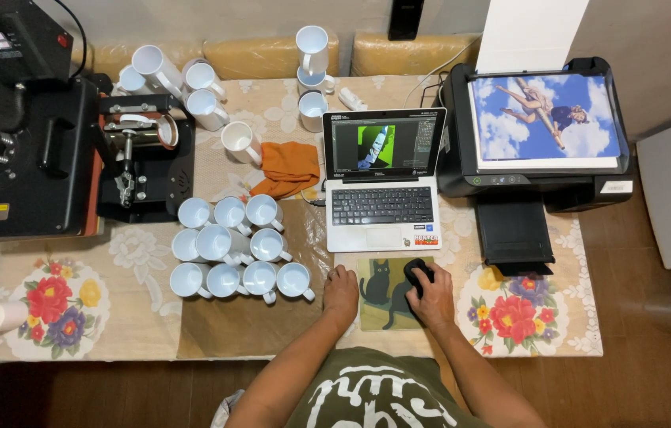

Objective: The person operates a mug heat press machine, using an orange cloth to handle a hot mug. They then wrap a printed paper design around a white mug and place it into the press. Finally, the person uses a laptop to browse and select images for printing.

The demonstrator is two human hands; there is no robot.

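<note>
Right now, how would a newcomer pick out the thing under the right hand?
Find the open laptop at the table's middle. Just in front of it lies a green mat with a black cat. The mouse sits on the mat's right edge under the right hand: small, black, the only dark rounded thing there.

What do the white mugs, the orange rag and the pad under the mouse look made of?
Mugs: likely glazed ceramic, white and faintly shiny. Orange rag: soft woven cloth, crumpled into folds. Mouse pad: probably fabric-topped foam, flat and matte with a printed cat. The right hand rests on the black mouse, likely plastic.
</note>
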